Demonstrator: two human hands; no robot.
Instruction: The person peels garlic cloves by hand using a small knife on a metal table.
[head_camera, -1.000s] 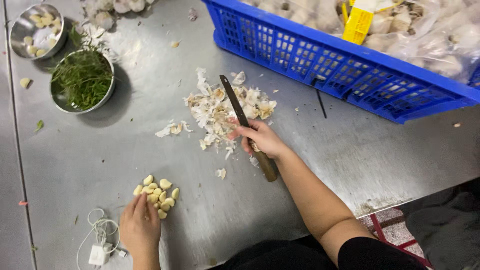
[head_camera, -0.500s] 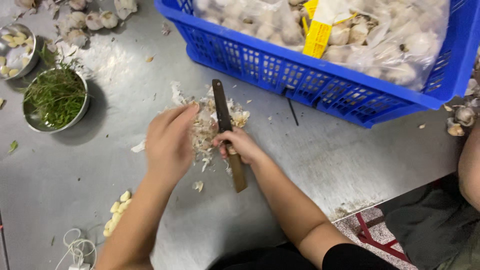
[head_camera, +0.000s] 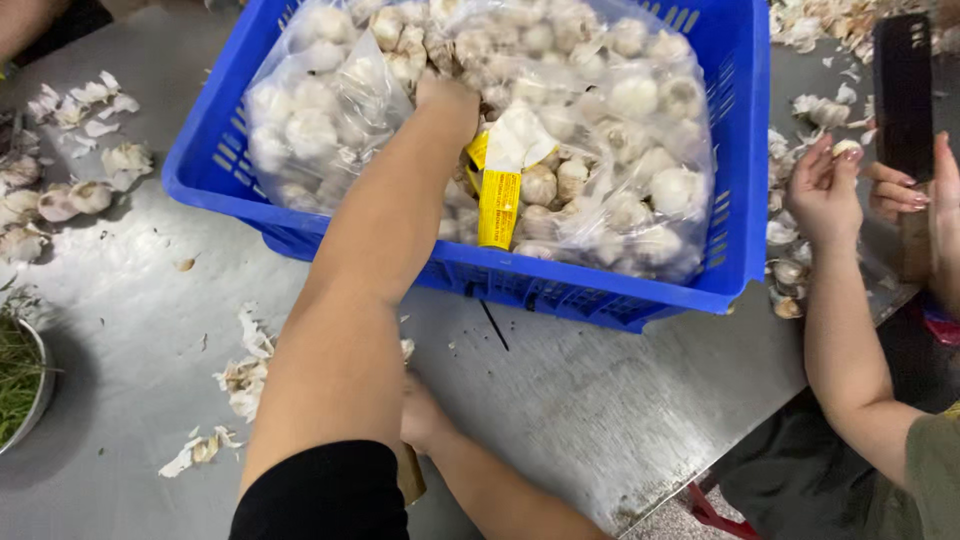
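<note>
1. Head view, nearest me: my right hand (head_camera: 425, 415) rests on the tabletop (head_camera: 600, 400), mostly hidden under my forearm; I cannot tell its grip.
2. Farther out, my left hand (head_camera: 450, 100) reaches into the blue crate (head_camera: 560, 285), fingers buried among the bagged garlic bulbs (head_camera: 600, 150); closure unclear.
3. I judge this the fetching step; next calls for closing on one bulb.

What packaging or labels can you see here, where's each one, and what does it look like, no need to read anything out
Clear plastic bag: inside the blue crate, bulging, crinkled, full of white garlic bulbs; the left hand reaches into it.
Yellow label: at the bag's front middle, a narrow upright strip with red print.
White tag: just above the yellow label, folded and blank-looking.
No signs or screens in view.
</note>
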